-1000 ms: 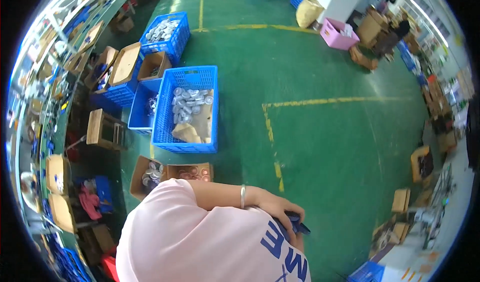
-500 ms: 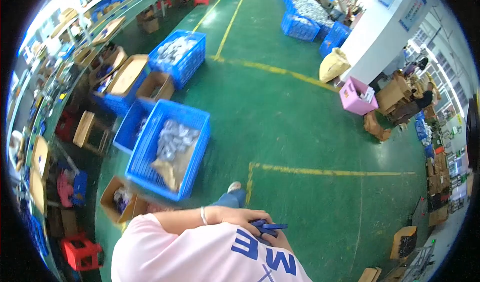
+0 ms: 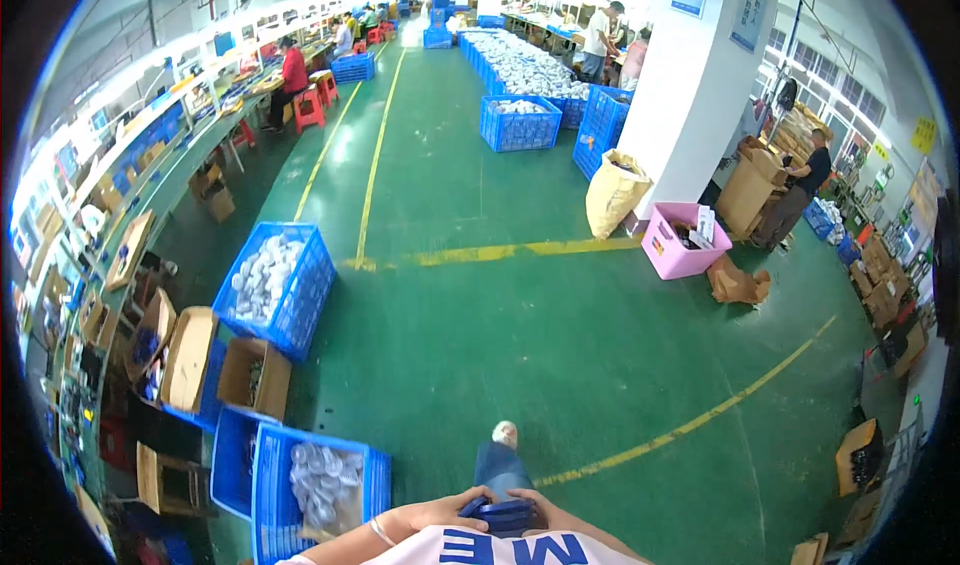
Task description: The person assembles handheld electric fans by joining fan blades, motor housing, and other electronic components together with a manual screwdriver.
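Grasping a dark blue object (image 3: 500, 515) between the left hand (image 3: 440, 513) and the right hand (image 3: 548, 513), with fingers curling onto it from both sides, in front of a pale pink top (image 3: 418, 548); holding it to the right of the near blue crate (image 3: 378, 485), apart from it. Covering part of the object with the fingers, so not letting its exact kind be told. Wearing a pale bracelet (image 3: 383, 532) on the left wrist, to the right of the crate. Stretching a leg in blue jeans (image 3: 498, 465) and a light shoe (image 3: 506, 433) forward, also right of the crate, over green floor (image 3: 430, 395). Looking down on clear round pieces (image 3: 320, 480) lying inside the crate, with a blue bin (image 3: 225, 470) just beside its left and a wooden stool (image 3: 150, 477) farther left. Facing a cardboard box (image 3: 275, 383) just beyond the crate, plus a pink bin (image 3: 665, 255) and a yellow sack (image 3: 612, 200) far beyond its right.
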`<action>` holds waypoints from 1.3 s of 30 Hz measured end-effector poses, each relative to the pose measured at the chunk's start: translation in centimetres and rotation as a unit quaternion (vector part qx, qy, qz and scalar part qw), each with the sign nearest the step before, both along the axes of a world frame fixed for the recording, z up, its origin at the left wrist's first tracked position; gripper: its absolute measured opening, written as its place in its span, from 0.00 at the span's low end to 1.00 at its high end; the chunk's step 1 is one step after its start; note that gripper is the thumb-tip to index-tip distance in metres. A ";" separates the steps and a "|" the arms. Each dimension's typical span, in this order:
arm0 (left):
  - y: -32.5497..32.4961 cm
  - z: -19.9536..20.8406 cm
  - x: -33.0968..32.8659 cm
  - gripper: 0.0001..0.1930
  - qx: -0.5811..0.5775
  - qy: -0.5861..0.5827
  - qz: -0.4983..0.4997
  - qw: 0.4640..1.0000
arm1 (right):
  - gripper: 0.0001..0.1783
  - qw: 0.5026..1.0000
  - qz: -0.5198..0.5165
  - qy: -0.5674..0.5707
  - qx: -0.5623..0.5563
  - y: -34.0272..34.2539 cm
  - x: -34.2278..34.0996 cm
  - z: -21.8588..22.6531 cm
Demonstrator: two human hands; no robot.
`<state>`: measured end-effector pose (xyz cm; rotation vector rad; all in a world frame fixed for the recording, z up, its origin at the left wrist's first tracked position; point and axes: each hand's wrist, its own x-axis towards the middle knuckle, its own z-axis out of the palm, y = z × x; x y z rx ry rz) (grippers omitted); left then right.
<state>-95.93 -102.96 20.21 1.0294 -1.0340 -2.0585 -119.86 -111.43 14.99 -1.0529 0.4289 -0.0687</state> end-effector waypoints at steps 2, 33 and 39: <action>-4.1 -2.1 2.9 0.24 0.047 0.038 0.054 0.997 | 0.49 0.999 0.010 -0.023 0.019 -5.5 3.7 -1.4; -71.1 -0.8 61.4 0.32 0.299 0.211 0.289 0.885 | 0.41 0.980 0.159 -0.058 -0.101 -75.4 69.0 4.2; -87.6 -0.8 71.8 0.35 0.297 0.231 0.365 0.851 | 0.39 0.988 0.091 -0.040 -0.117 -91.6 78.8 5.6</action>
